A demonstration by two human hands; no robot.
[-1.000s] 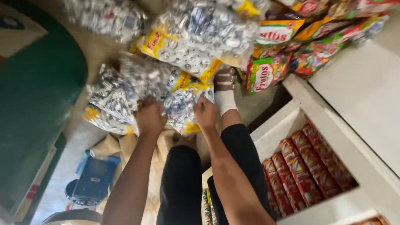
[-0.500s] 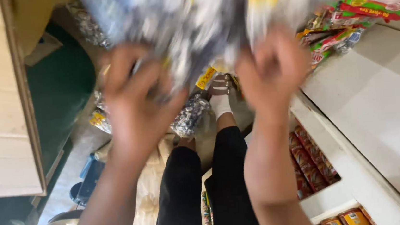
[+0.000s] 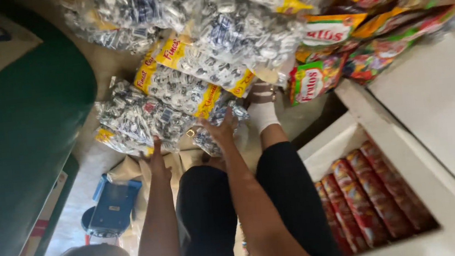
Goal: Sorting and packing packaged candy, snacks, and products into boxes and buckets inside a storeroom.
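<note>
Both hands reach toward a pile of clear candy bags (image 3: 144, 119) in the upper middle of the frame. The left hand (image 3: 156, 161) is open, fingers spread just below a bag. The right hand (image 3: 219, 131) is open too, touching a small candy bag (image 3: 221, 123). Red packets (image 3: 365, 193) fill a white shelf (image 3: 403, 129) at lower right.
</note>
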